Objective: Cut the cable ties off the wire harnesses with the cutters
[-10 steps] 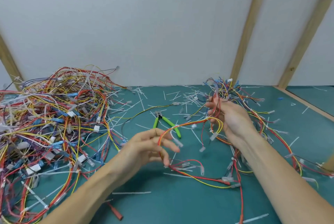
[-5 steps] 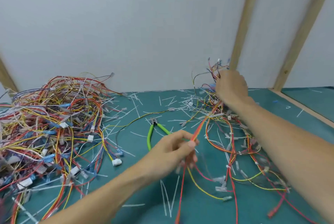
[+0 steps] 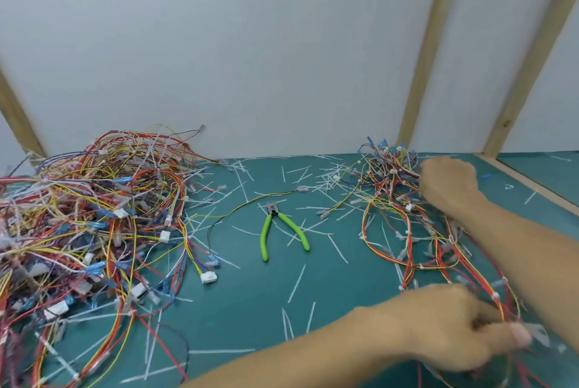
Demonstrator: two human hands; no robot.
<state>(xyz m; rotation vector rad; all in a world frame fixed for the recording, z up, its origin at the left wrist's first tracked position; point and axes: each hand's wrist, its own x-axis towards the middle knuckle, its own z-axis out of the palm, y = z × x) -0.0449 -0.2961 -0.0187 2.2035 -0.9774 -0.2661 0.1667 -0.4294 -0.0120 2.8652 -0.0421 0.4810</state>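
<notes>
Both hands, left (image 3: pixel 454 325) and right (image 3: pixel 448 187), grip wires (image 3: pixel 407 231); tugging could snag them while the cutters (image 3: pixel 282 231) lie untouched.

1. One head-worn camera is looking forward and down across a green table (image 3: pixel 250 309) from the person's own seat.
2. It is facing a white wall (image 3: pixel 250 42) with wooden battens (image 3: pixel 423 58) behind the table.
3. It is sitting close: both forearms are entering from the bottom edge.
4. The wide lens is bending the battens outward, and no second view is sharing the scene.
</notes>
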